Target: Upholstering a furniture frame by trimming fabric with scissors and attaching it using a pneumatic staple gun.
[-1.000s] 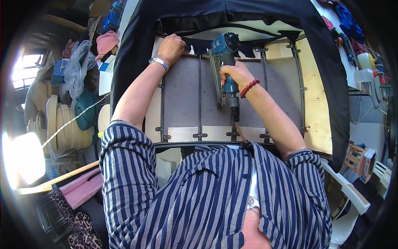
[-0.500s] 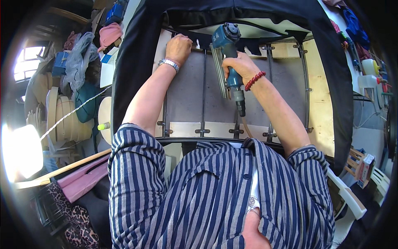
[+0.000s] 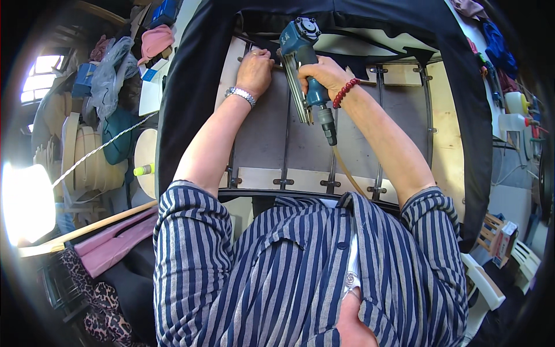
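My right hand (image 3: 325, 76) is wrapped round the grip of a blue pneumatic staple gun (image 3: 299, 43). Its head points away from me over the far rail of an upholstery frame, and a tan air hose (image 3: 346, 169) runs from the grip toward my body. To the left, the curled fingers of my left hand (image 3: 255, 70) pinch the loose edge of black fabric (image 3: 341, 62) along that far rail. The fingertips are partly hidden. Black covering (image 3: 193, 110) wraps the outer sides of the frame, around a grey panel (image 3: 260, 133) crossed by dark metal rods.
Wooden side boards (image 3: 448, 133) and small metal clips edge the panel. A bright lamp (image 3: 29, 202) and a twisted white cord (image 3: 104, 149) are at left, near shelves of rolls and plastic bags. Bottles (image 3: 513, 121) stand at right; a white plastic chair part (image 3: 484, 280) sits lower right.
The staple gun and my right hand have shifted left and farther from me, closer to my left hand. My left hand has moved slightly right.
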